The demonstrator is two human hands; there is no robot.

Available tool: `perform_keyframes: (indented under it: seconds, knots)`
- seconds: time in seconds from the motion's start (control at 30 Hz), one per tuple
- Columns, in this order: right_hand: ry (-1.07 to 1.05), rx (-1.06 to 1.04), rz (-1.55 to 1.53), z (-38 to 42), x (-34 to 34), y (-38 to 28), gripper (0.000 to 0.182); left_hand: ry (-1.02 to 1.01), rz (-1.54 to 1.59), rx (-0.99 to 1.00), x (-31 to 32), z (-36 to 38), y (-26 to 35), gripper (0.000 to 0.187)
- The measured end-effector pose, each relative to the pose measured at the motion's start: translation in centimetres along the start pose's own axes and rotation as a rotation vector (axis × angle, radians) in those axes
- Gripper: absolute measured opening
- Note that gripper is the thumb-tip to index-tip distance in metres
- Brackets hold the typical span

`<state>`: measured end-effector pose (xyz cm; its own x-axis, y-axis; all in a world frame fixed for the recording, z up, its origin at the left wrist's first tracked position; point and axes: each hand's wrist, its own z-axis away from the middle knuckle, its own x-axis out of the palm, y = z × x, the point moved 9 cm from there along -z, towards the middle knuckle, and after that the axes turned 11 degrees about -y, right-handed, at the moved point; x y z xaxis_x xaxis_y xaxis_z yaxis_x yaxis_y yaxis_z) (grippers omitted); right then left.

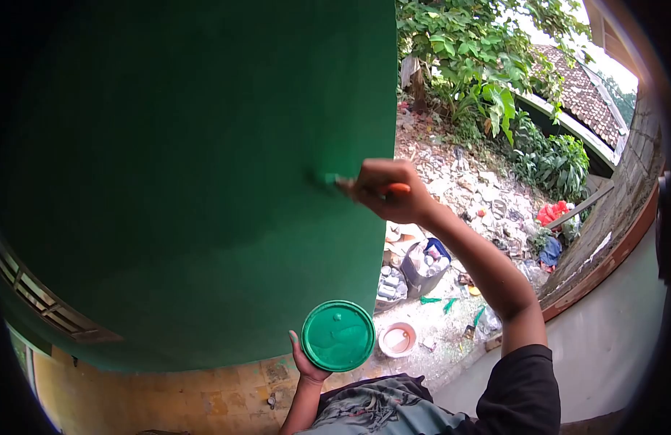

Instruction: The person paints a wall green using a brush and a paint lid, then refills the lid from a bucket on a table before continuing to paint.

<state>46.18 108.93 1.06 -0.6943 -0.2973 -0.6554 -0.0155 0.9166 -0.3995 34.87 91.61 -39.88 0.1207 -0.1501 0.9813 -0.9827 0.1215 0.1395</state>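
Note:
My right hand (388, 196) is closed around a paintbrush (398, 189) whose orange handle end shows by the fist. Its bristle end, blurred and green, is at the green wall (205, 159), close to the wall's right edge. Low in the view, my left hand (309, 368) holds up a round tub of green paint (339, 336). Only the thumb shows along the tub's left side; the other fingers are hidden beneath it. A darker green coat covers the upper wall, with a paler green band below it.
A pinkish bucket (398, 339) stands on the ground right of the tub. Behind it are a dark bin (425, 262) of rubbish and scattered litter (488, 199). Plants grow farther back. A low wall (604, 304) runs along the right, and yellowish floor tiles (212, 388) lie below.

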Motion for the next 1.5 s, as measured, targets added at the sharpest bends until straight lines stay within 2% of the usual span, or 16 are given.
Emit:
perform_keyframes:
  seconds: [0.1,0.2,0.3,0.5,0.63,0.73,0.8,0.83,0.9,0.93,1.07,1.13,1.33,1.4,1.43,1.5]
  knots:
    - [-0.246,0.267,-0.114,6.0,4.3,8.0,0.019,-0.008,0.009,0.006,0.0,0.5,-0.1,0.097]
    - [-0.094,0.29,-0.258,6.3,1.9,8.7,0.011,-0.045,0.034,0.033,0.1,-0.3,0.4,0.097]
    - [-0.007,-0.01,0.092,3.5,-2.4,3.9,0.006,-0.03,0.02,0.044,-0.2,0.4,0.4,0.098]
    - [0.403,-0.437,0.629,4.1,-3.9,-2.9,0.025,-0.089,0.164,0.018,0.4,0.2,0.1,0.098]
    - [0.063,-0.254,0.651,7.2,3.3,2.2,0.044,-0.036,0.12,0.014,0.0,0.1,0.2,0.097]
    - [-0.048,-0.189,0.535,8.3,6.1,2.4,0.031,-0.005,0.052,0.001,-0.2,0.0,0.2,0.096]
    - [-0.129,0.053,0.042,7.7,5.7,5.5,0.017,0.013,-0.002,-0.015,-0.5,0.2,0.2,0.096]
    - [-0.029,-0.024,-0.071,6.8,3.9,5.4,0.012,-0.014,0.025,-0.01,-0.2,0.0,0.2,0.096]
    - [0.046,-0.028,0.161,4.1,0.2,3.7,0.011,-0.035,0.057,-0.008,-0.3,0.1,-0.1,0.096]
    - [0.114,-0.03,-0.001,2.8,-1.5,3.7,0.008,-0.049,0.11,-0.011,-0.4,0.1,-0.2,0.096]
    - [0.219,-0.187,0.368,1.4,-3.8,-1.2,0.008,-0.022,0.129,0.003,-0.9,0.0,0.0,0.096]
    - [0.56,-0.467,0.695,4.3,-4.0,-4.2,0.021,-0.031,0.126,0.009,-0.8,0.0,-0.1,0.096]
    - [0.162,-0.292,0.7,12.2,7.8,3.4,0.036,-0.016,0.065,0.012,-0.3,-0.6,0.3,0.094]
    - [-0.022,-0.053,0.375,13.0,9.2,5.2,0.012,0.012,-0.04,-0.01,0.0,-0.4,0.6,0.095]
    - [-0.049,0.051,0.076,13.0,9.0,6.4,0.018,0.027,-0.035,-0.005,-0.1,-0.3,0.5,0.095]
    - [-0.047,0.133,-0.083,11.9,8.1,6.7,0.016,-0.049,-0.009,-0.038,0.6,-0.8,0.4,0.095]
